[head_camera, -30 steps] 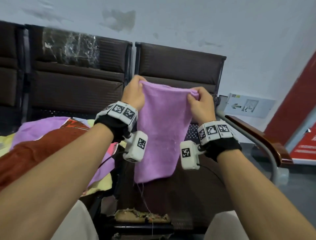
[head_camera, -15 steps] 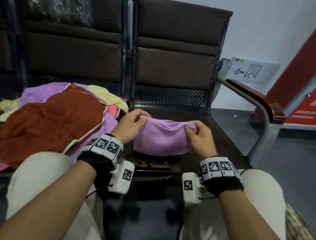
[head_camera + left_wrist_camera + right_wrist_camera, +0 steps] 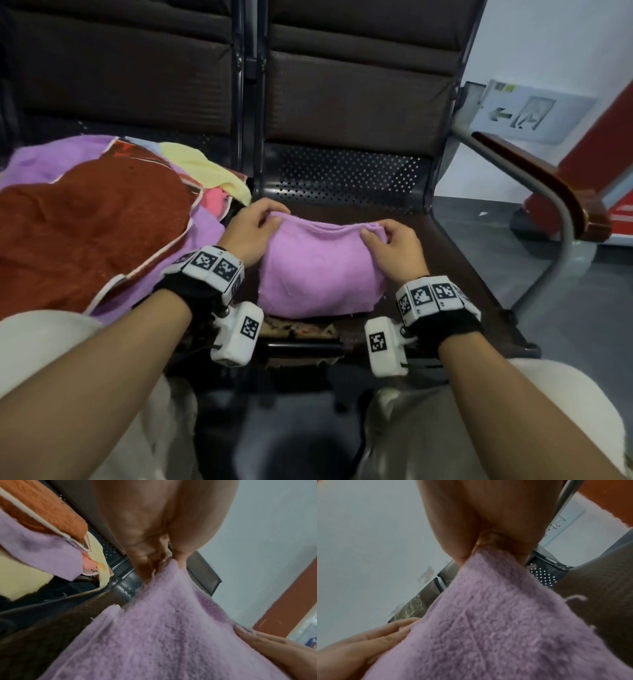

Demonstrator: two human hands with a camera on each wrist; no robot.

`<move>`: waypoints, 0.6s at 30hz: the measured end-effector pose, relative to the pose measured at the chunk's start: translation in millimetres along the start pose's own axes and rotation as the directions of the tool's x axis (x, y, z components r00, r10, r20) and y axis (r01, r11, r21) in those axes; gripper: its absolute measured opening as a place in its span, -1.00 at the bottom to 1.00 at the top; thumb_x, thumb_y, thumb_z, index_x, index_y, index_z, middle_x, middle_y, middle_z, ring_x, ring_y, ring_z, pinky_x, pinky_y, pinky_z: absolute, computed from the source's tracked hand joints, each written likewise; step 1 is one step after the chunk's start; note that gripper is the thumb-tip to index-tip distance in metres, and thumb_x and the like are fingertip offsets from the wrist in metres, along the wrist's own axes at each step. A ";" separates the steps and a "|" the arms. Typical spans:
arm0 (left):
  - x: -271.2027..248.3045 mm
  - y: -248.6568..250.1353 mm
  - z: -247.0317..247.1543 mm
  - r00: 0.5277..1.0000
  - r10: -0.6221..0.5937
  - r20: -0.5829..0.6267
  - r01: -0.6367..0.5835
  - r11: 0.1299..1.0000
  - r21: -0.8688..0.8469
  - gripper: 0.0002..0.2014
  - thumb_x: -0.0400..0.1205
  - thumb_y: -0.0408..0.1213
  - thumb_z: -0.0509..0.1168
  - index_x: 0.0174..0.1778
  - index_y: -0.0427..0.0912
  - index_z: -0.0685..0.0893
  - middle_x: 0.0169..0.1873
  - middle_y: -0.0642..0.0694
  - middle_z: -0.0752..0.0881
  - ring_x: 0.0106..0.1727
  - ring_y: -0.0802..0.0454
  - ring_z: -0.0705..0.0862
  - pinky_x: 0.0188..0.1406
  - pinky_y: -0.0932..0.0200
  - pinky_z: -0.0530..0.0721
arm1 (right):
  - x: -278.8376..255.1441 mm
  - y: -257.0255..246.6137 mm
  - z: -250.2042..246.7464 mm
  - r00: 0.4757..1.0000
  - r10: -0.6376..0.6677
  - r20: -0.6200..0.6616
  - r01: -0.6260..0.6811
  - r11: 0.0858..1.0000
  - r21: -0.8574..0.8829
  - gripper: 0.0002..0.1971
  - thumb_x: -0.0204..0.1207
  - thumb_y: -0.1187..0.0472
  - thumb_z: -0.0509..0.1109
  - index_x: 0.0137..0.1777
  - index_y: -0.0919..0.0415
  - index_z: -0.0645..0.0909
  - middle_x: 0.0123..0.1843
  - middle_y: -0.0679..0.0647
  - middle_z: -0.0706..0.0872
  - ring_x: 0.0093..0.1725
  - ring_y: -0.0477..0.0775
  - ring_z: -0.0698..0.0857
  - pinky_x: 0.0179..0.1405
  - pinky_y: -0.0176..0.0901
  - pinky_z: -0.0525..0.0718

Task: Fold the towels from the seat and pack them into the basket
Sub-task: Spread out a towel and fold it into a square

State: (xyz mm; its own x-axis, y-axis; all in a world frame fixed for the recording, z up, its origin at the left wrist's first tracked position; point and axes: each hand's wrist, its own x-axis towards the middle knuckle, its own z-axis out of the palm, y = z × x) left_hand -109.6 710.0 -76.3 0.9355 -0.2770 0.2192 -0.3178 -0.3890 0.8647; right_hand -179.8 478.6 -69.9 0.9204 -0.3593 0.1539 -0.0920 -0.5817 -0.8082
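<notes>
both hands pinching the lilac towel on the seat

the left hand (image 3: pixel 251 230) pinches the far left corner of the lilac towel (image 3: pixel 320 274) between thumb and fingers, and the right hand (image 3: pixel 394 245) pinches the far right corner the same way; both wrist views show the cloth clamped between thumb and fingertips. the towel lies doubled on the dark brown seat (image 3: pixel 455 260), its far edge gathered between the two hands and its near edge close to the worn front lip of the seat. on the neighbouring seat to the left lies a heap of towels (image 3: pixel 102 192), with a rust-red towel (image 3: pixel 92 222) on top and purple, yellow and pink cloth showing under and behind it, just beside the left wrist. a wooden armrest (image 3: pixel 548 185) on a metal tube stands to the right, well apart from the hands
</notes>
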 end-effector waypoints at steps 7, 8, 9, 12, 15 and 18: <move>55.9 -40.1 23.4 0.995 -0.102 -0.021 0.104 0.988 0.111 -0.81 0.63 -0.37 0.25 0.10 -0.16 0.70 0.06 -0.07 0.73 0.09 0.08 0.62 0.15 0.27 0.49 | 61.7 30.6 36.8 0.988 0.134 0.076 -0.124 0.984 -0.126 -0.80 0.51 0.15 0.43 0.10 0.15 0.65 -0.11 0.01 0.69 0.01 0.04 0.67 0.02 -0.22 0.55; 60.0 -47.3 27.0 0.990 -0.143 -0.003 0.142 0.980 0.143 -0.79 0.63 -0.37 0.25 0.14 -0.16 0.69 0.08 -0.08 0.73 0.11 0.07 0.62 0.15 0.28 0.48 | 64.4 35.2 40.9 0.981 0.162 0.105 -0.145 0.978 -0.153 -0.75 0.50 0.17 0.43 0.16 0.17 0.62 -0.10 0.01 0.69 0.03 0.06 0.67 0.05 -0.20 0.56; 61.5 -53.3 29.6 0.982 -0.190 0.023 0.183 0.967 0.177 -0.75 0.62 -0.38 0.26 0.20 -0.15 0.67 0.12 -0.10 0.72 0.14 0.04 0.62 0.15 0.29 0.47 | 64.6 39.4 43.5 0.977 0.173 0.127 -0.147 0.970 -0.195 -0.72 0.50 0.19 0.44 0.19 0.18 0.59 -0.08 0.02 0.68 0.04 0.06 0.66 0.06 -0.23 0.54; 58.8 -64.8 33.7 0.951 -0.290 0.110 0.255 0.934 0.251 -0.58 0.58 -0.42 0.29 0.39 -0.13 0.56 0.27 -0.15 0.64 0.27 -0.04 0.59 0.24 0.26 0.44 | 55.6 44.7 43.8 0.983 0.050 0.177 0.017 0.932 -0.362 -0.79 0.47 0.22 0.44 0.10 0.15 0.62 0.04 0.07 0.59 -0.05 0.01 0.56 0.04 -0.25 0.48; 49.2 -63.8 32.5 0.958 -0.259 0.122 0.210 0.925 0.317 -0.47 0.53 -0.43 0.33 0.46 -0.13 0.50 0.38 -0.19 0.47 0.35 -0.09 0.51 0.35 0.21 0.39 | 37.4 35.8 35.2 0.911 -0.098 0.399 0.264 0.884 -0.386 -0.95 0.45 0.18 0.45 -0.11 0.10 0.67 -0.08 0.00 0.64 -0.14 -0.03 0.59 0.03 -0.10 0.63; 32.0 -52.2 30.9 0.977 -0.177 0.122 0.116 0.911 0.396 -0.54 0.50 -0.41 0.36 0.34 -0.11 0.60 0.31 -0.18 0.44 0.37 -0.13 0.41 0.41 0.20 0.27 | 20.8 32.8 24.7 0.716 -0.068 0.694 0.448 0.808 -0.383 -0.74 0.42 -0.04 0.49 0.01 0.08 0.70 -0.02 0.00 0.70 -0.02 0.00 0.64 0.10 -0.10 0.61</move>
State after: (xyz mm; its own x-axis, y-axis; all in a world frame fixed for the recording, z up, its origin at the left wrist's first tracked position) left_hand -67.9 694.2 -128.3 0.9512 -0.3086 0.0057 -0.2420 -0.7342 0.6343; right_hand -154.3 470.1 -107.3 0.9295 0.2887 -0.2295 0.1924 -0.9104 -0.3662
